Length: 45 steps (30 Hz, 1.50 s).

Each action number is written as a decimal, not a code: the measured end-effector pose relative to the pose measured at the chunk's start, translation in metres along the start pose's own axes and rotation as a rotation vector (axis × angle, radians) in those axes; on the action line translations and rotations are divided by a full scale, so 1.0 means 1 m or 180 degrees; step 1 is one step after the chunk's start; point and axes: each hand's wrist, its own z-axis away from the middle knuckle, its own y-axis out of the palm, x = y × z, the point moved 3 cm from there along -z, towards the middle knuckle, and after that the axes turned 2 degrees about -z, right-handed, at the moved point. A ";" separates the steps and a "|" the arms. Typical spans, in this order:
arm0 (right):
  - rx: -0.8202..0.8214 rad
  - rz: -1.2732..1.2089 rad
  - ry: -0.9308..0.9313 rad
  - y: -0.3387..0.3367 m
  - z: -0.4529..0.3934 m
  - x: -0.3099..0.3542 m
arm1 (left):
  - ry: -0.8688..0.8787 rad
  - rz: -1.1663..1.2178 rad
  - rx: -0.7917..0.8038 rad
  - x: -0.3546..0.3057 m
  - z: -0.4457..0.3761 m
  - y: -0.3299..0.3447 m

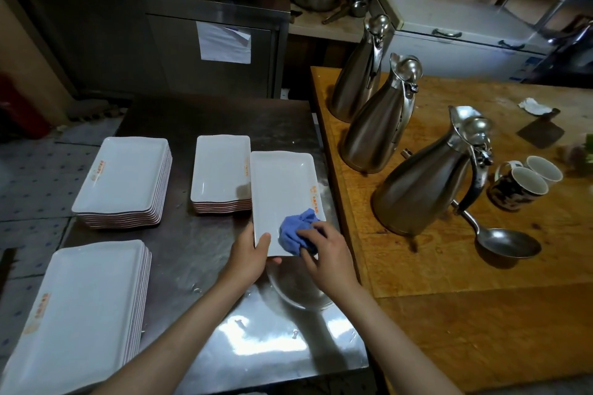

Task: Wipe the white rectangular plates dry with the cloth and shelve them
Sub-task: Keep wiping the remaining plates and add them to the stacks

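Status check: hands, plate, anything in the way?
Left hand grips plate by its near edge. Right hand presses blue cloth onto it. Plate stack close alongside.

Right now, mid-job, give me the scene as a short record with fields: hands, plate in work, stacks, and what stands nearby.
left hand: left hand grips the near edge of the held plate
right hand: right hand presses the blue cloth on that plate's near end
plate stacks: three on the steel table: far left stack, middle stack, near left stack
nearby: three steel jugs, two mugs and a ladle on the wooden table
shelving: not yet done for this plate
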 end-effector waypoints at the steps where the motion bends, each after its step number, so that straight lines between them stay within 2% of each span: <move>1: -0.0011 0.0039 -0.0072 -0.001 -0.001 -0.002 | -0.0019 0.0045 0.0010 0.000 0.001 0.001; 3: -0.0089 0.0106 -0.0140 -0.006 -0.006 -0.005 | -0.0055 0.0114 0.0050 -0.002 0.002 0.002; 7: -0.0308 -0.0147 0.0384 -0.020 -0.018 -0.010 | -0.0012 0.0195 0.0184 -0.008 0.004 0.000; 17: -0.0877 -0.0280 0.0172 -0.023 -0.048 -0.009 | -0.0001 0.0261 0.0413 -0.020 0.014 -0.002; 32: -0.0885 -0.0167 0.0603 -0.040 -0.094 -0.012 | -0.0017 0.0446 0.0784 -0.031 0.032 -0.004; 37: -0.0994 -0.0337 0.0813 -0.042 -0.095 -0.003 | -0.0001 0.0233 0.0911 -0.031 0.028 -0.008; 45: -0.0956 -0.0197 0.0690 -0.047 -0.093 0.004 | -0.0061 -0.0165 0.1159 -0.036 0.029 -0.018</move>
